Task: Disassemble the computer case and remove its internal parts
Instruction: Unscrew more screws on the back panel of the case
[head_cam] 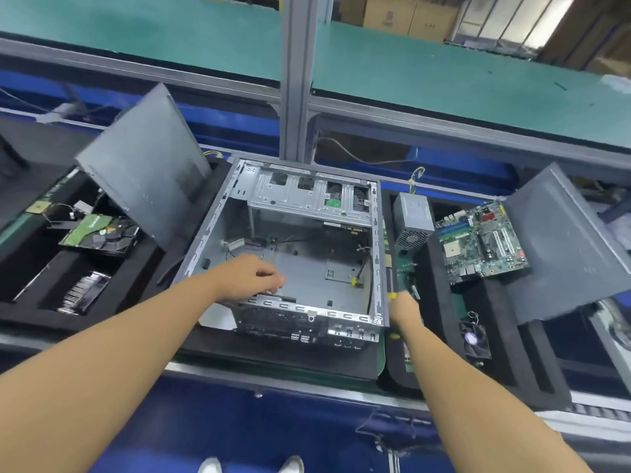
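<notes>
Though nearly bare inside, open side up on a black foam tray (273, 361): one computer case (307, 268), with one drive cage (307, 196) across its far end.

Counted around the case:
- two grey side panels, left panel (143, 165) leaning tilted just left of the case, right panel (563, 244) leaning well off to its right
- one power supply (411, 218) just beside the case's right wall
- one motherboard (481, 242) right of the case, between power supply and right panel
- one fan (474, 337) toward the case's near right
- one hard drive (99, 233) off to the case's left, green circuit side up

Two bare hands, both arms stretched forward toward the case.

Left hand (251, 278) inside the case at its near wall, palm down, wrist over the rim, fingers bent downward and blurred. Cannot tell whether the grip pinches anything.

Right hand (404, 310) outside the case, just beside its near right corner, back of the hand up. Grip pressed together round a yellow-handled tool (392, 296), only the yellow end showing above the fist.
</notes>
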Available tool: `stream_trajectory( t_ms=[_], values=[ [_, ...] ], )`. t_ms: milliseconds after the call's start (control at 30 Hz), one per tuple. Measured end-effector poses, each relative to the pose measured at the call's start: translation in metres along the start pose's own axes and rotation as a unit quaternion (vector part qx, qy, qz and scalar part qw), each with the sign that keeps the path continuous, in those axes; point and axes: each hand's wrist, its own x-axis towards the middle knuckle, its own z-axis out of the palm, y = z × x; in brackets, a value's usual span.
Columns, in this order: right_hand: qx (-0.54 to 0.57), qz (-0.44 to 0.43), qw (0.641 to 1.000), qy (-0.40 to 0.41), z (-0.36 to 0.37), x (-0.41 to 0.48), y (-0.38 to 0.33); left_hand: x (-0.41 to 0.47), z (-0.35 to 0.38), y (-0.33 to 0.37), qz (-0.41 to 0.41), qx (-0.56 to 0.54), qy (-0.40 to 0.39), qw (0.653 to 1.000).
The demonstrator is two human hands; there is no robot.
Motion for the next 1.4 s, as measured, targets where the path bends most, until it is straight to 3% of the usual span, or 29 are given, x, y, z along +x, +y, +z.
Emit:
stream_trajectory(
  t_ms=[167, 400, 500, 600, 733, 933, 1200, 1400],
  values=[
    [0.159, -0.036, 0.983, 0.083, -0.025, -0.009, -0.017, -0.008, 0.003, 0.001, 0.037, 0.026, -0.043, 0.998],
    [0.379, -0.112, 0.917, 0.049, -0.051, -0.068, -0.073, -0.015, 0.006, 0.004, 0.131, 0.167, -0.057, 0.975],
    [0.367, -0.158, 0.917, 0.019, -0.035, -0.109, -0.093, -0.017, 0.009, 0.004, 0.208, 0.260, -0.024, 0.943],
    [0.386, -0.178, 0.905, -0.010, -0.006, -0.147, -0.102, -0.017, 0.013, 0.001, 0.254, 0.287, -0.012, 0.924],
    [0.433, -0.167, 0.885, -0.023, 0.035, -0.192, -0.099, -0.015, 0.014, -0.003, 0.282, 0.276, -0.020, 0.919],
    [0.417, -0.091, 0.904, -0.013, 0.080, -0.245, -0.067, -0.006, 0.017, -0.006, 0.291, 0.282, -0.009, 0.914],
    [0.380, -0.084, 0.921, -0.008, 0.113, -0.267, -0.052, -0.012, 0.028, 0.002, 0.278, 0.292, 0.058, 0.913],
    [0.390, -0.086, 0.916, 0.026, 0.124, -0.263, -0.051, -0.010, 0.026, -0.003, 0.304, 0.263, 0.054, 0.914]
  ],
)
